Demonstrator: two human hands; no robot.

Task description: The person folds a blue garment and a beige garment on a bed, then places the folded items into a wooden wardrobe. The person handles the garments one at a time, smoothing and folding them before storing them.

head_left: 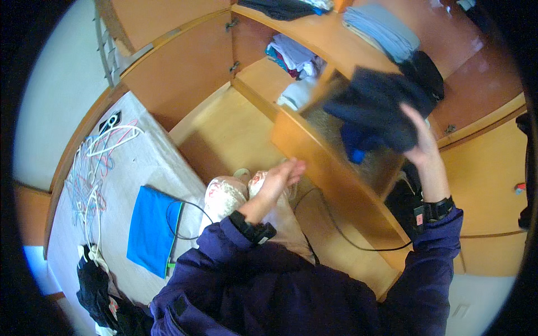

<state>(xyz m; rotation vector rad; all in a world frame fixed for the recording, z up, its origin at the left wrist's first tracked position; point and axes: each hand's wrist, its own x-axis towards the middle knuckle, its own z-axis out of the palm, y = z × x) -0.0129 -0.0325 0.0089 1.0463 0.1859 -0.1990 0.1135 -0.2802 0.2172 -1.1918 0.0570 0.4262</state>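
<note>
A dark navy folded garment (372,106), somewhat blurred, hangs over the pulled-out wooden drawer (342,182). My right hand (420,137) grips its right side, fingers partly hidden behind the cloth. Below it inside the drawer lies a bright blue cloth item (353,147), mostly covered from sight by the garment. My left hand (283,175) is held above my lap, near the drawer's front panel. It holds nothing, and its fingers are stretched out.
Open wardrobe shelves hold folded light clothes (294,56) and a blue-grey folded stack (384,31). On the bed (162,140) to the left are tangled hangers (92,168), a blue folded cloth (151,232) and dark clothes (98,285). A black cable (358,246) crosses before the drawer.
</note>
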